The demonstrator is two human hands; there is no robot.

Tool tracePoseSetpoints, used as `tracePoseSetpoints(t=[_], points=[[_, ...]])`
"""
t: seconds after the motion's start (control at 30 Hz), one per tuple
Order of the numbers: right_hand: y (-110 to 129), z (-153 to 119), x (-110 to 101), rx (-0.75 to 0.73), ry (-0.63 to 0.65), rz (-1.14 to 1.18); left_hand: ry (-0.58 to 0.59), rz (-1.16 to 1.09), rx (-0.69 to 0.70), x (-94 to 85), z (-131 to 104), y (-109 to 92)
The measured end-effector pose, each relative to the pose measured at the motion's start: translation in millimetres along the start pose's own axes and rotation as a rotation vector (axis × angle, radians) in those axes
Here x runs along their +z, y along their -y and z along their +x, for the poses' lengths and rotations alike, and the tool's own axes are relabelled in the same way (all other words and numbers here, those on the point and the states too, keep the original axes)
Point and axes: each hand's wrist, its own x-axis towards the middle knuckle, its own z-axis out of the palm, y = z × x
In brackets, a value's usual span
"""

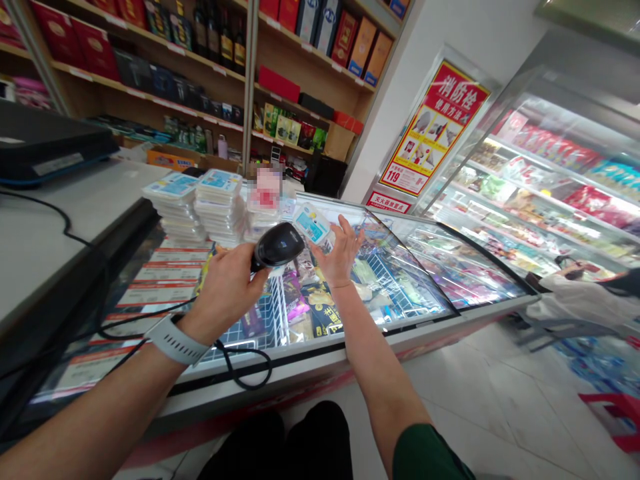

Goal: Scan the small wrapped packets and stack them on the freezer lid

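Note:
In my left hand (227, 280) is a black handheld barcode scanner (279, 245), my fingers closed round its handle and its head pointing right. A pale watch band circles that wrist. My right hand (340, 253) has its thumb and fingers at the corner of a flat clear plastic pack (313, 225) with a blue and white label; the other fingers are spread. The pack is tilted, just beyond the scanner's head. To its left stand stacks of similar packs (220, 207) on the freezer top. Blurred pixels cover part of another pack there.
Below my hands is a glass-topped chest freezer (400, 333) with bagged goods in wire baskets. The scanner's black cable (245, 387) loops over its front edge. A grey counter (30, 233) lies left, shelves (150, 87) behind. At right, a person's arm (620, 290) shows beside a lit display fridge (550, 173).

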Motion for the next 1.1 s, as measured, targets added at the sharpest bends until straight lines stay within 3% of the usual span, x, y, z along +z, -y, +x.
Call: tracePoseSetpoints(t=[0.2, 0.33, 0.47, 0.6, 0.73, 0.8, 0.87, 0.97, 1.1], points=[[-11, 2, 3, 0.07, -0.047, -0.001, 0.023, 0.012, -0.001, -1.1, 1, 0], [-42, 7, 3, 0.337, -0.144, -0.084, 0.099, 0.081, -0.027, -11.8, 4, 5], [-71, 9, 1, 0.577, -0.115, -0.175, 0.169, 0.147, -0.094, -29.1, 6, 16], [-83, 7, 3, 0.677, -0.091, -0.18, 0.099, 0.084, -0.196, -38.8, 5, 25], [-81, 6, 3, 0.706, -0.05, -0.175, -0.057, -0.059, -0.31, -34.7, 1, 30], [-72, 7, 1, 0.667, -0.054, -0.175, -0.149, -0.102, -0.35, -31.3, 0, 32], [-56, 8, 3, 0.477, -0.005, -0.093, -0.248, -0.137, -0.361, -29.5, -1, 33], [-22, 5, 11, 0.058, 0.213, 0.132, -0.395, -0.206, -0.362, -30.1, -1, 33], [19, -3, 26, -0.184, 0.479, 0.252, -0.517, -0.257, -0.386, -31.3, 0, 33]])
